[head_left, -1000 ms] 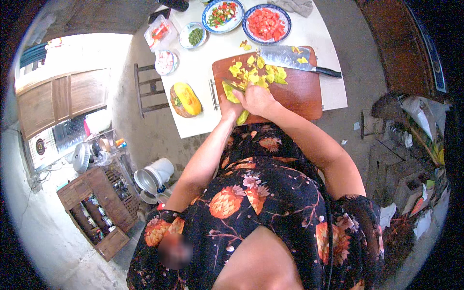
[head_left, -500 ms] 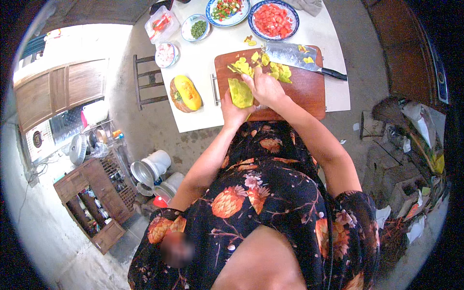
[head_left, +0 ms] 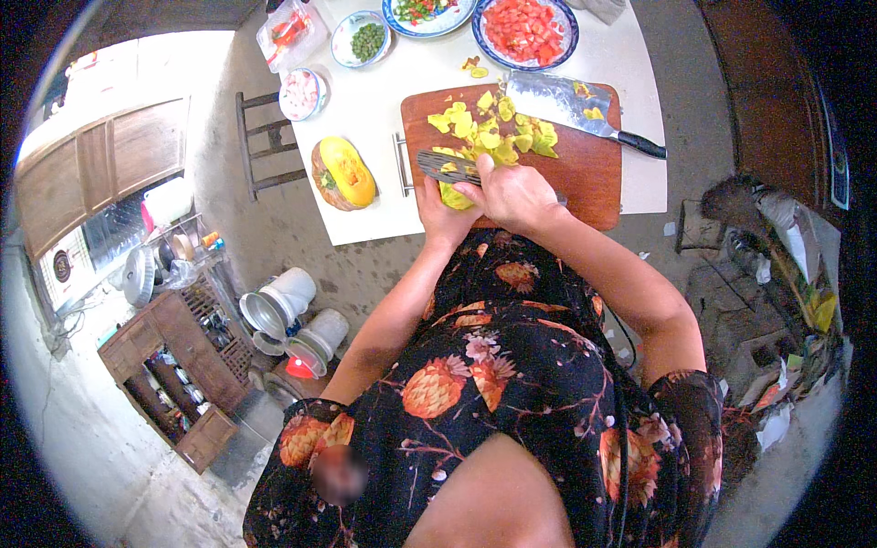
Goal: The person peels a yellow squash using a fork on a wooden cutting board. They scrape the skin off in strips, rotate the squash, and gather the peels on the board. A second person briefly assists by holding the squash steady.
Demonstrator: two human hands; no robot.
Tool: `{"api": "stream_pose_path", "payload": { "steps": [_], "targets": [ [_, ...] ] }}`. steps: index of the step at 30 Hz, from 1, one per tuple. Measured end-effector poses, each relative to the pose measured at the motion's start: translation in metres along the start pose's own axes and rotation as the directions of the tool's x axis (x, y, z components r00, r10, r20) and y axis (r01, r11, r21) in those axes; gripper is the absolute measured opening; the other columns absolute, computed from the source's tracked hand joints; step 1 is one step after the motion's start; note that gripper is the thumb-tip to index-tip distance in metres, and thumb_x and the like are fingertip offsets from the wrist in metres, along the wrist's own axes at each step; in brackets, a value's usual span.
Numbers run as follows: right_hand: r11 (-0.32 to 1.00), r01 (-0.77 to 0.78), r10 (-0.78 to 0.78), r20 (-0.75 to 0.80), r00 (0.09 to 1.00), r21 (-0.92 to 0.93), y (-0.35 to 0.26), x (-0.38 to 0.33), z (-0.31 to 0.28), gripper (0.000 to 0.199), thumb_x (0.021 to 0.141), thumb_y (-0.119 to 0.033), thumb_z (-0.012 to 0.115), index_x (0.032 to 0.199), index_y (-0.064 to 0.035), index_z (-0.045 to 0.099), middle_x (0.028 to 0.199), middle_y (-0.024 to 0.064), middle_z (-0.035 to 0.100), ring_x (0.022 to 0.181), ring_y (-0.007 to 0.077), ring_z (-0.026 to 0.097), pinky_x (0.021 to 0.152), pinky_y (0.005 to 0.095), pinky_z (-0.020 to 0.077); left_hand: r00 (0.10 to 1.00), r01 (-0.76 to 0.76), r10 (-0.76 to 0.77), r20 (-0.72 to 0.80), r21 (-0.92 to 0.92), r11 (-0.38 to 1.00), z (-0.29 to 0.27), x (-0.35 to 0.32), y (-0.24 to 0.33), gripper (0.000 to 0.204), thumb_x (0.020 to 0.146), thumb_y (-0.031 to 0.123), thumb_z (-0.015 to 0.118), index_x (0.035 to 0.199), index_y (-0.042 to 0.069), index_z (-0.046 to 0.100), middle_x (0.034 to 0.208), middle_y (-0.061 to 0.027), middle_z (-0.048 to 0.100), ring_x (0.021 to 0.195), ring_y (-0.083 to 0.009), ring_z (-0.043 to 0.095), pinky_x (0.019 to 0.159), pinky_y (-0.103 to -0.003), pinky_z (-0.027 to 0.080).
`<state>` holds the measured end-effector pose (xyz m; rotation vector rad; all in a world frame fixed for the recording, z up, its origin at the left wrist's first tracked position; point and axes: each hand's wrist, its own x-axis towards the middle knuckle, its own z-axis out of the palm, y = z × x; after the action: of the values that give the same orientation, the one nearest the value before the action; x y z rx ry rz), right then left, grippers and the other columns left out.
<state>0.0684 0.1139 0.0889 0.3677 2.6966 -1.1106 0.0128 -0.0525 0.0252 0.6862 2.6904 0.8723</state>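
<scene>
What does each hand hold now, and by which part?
The right hand grips a dark ridged cutter by its near end. The left hand holds a yellow-green fruit piece from its left side.

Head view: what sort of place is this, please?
Probably a simple home kitchen or cooking yard. A wooden cutting board with chopped yellow pieces and a cleaver lies on a white table; pots stand on the floor.
</scene>
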Motion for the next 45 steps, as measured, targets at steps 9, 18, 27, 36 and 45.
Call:
{"api": "stream_pose_path", "payload": {
  "steps": [9,18,27,36,45],
  "targets": [
    [0.997,-0.047,0.054,0.106,0.993,-0.066,-0.010,0.005,-0.004,0.056,0.095,-0.056,0.043,0.095,0.0000,0.053,0.070,0.0213,0.066,0.067,0.0372,0.069,0.057,0.0469,0.0556,0.999,-0.032,0.032,-0.033,-0.005,0.999,0.006,0.001,-0.009,0.089,0.059,0.033,0.087,0.129,0.004,0.041,0.115,-0.0174,0.051,0.108,-0.0374,0.050,0.086,-0.048,0.044],
    [0.985,-0.153,0.155,0.013,0.988,-0.079,0.012,0.044,-0.004,0.057,0.098,-0.052,0.038,0.099,0.0028,0.052,0.072,0.0223,0.067,0.074,0.0379,0.069,0.064,0.0463,0.0558,0.996,0.086,-0.086,-0.030,0.000,0.996,0.015,-0.004,-0.003,0.094,0.053,0.018,0.085,0.135,0.007,0.041,0.112,-0.0145,0.053,0.106,-0.0352,0.051,0.091,-0.045,0.043],
    [0.993,-0.113,0.112,0.050,0.993,0.024,-0.005,-0.013,0.003,0.052,0.096,-0.052,0.045,0.097,-0.0001,0.050,0.072,0.0236,0.065,0.068,0.0403,0.067,0.060,0.0498,0.0547,0.993,0.118,-0.117,0.017,-0.037,0.992,0.022,0.001,-0.024,0.075,0.060,0.041,0.085,0.116,0.009,0.047,0.105,-0.0149,0.051,0.101,-0.0348,0.053,0.083,-0.049,0.043],
    [0.994,-0.106,0.103,-0.088,0.991,-0.035,-0.013,0.014,0.034,0.051,0.099,-0.049,0.042,0.092,0.0011,0.051,0.064,0.0195,0.064,0.060,0.0352,0.067,0.053,0.0429,0.0547,0.987,0.151,-0.155,0.041,0.094,0.984,0.029,-0.001,-0.041,0.086,0.063,0.034,0.083,0.133,0.009,0.041,0.108,-0.0162,0.052,0.106,-0.0358,0.051,0.087,-0.048,0.042],
    [0.891,-0.116,0.205,-0.160,0.966,0.440,0.025,0.050,0.026,0.063,0.099,-0.053,0.034,0.098,0.0062,0.055,0.078,0.0333,0.062,0.080,0.0487,0.063,0.070,0.0546,0.0503,0.797,0.597,-0.271,0.541,-0.634,0.491,-0.024,0.020,-0.028,0.068,0.067,-0.004,0.073,0.129,0.003,0.048,0.119,-0.0087,0.062,0.107,-0.0230,0.062,0.090,-0.037,0.052]
  ]
}}
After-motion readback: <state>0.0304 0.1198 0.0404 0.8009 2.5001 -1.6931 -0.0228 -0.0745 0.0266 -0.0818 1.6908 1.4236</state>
